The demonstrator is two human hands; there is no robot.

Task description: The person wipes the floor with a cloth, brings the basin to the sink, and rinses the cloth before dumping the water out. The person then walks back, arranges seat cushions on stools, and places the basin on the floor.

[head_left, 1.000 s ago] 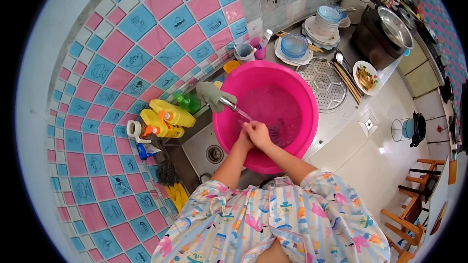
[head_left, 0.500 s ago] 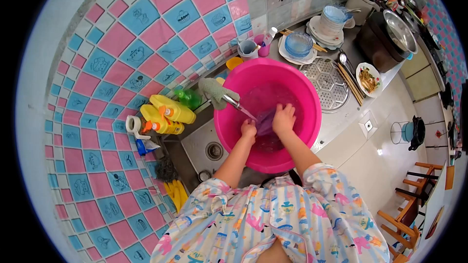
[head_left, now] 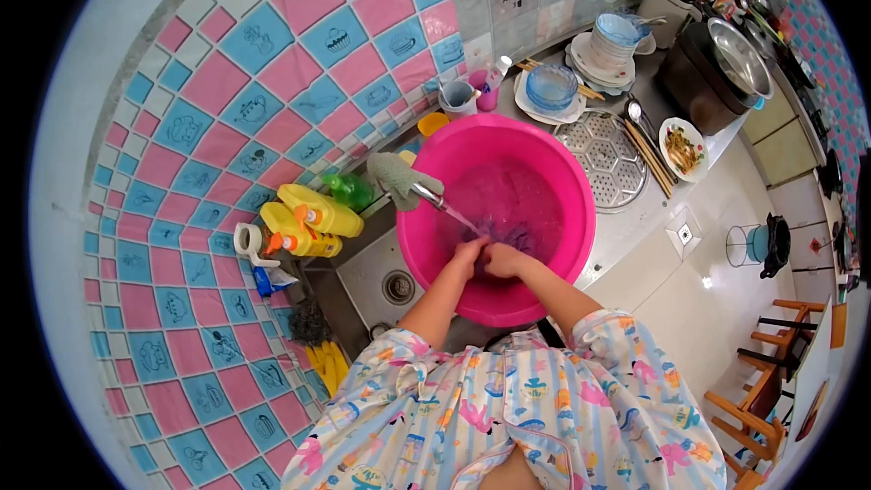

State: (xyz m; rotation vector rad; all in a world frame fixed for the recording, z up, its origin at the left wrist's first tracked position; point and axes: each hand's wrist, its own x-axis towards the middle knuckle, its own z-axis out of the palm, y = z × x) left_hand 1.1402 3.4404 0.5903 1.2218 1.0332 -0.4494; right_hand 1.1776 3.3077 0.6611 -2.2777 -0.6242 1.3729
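Water runs from a tap (head_left: 430, 196) with a grey-green cloth wrapped round it into a large pink basin (head_left: 569, 263). Inside the basin, a dark purple cloth (head_left: 515, 234) lies in the water. My left hand (head_left: 470, 255) and my right hand (head_left: 502, 259) are close together at the near side of the basin, under the stream. Both have curled fingers closed on the cloth's near part, mostly hidden by the hands and water.
Yellow bottles (head_left: 333, 211) and a green bottle (head_left: 349, 191) stand left of the sink (head_left: 367, 263). Behind and right are stacked bowls (head_left: 613, 41), a perforated steel rack (head_left: 602, 159), chopsticks (head_left: 650, 161) and a plate of food (head_left: 682, 151).
Since half a second ago, the hands have come together and lowered, and the cloth has gone from stretched between them down into the water.
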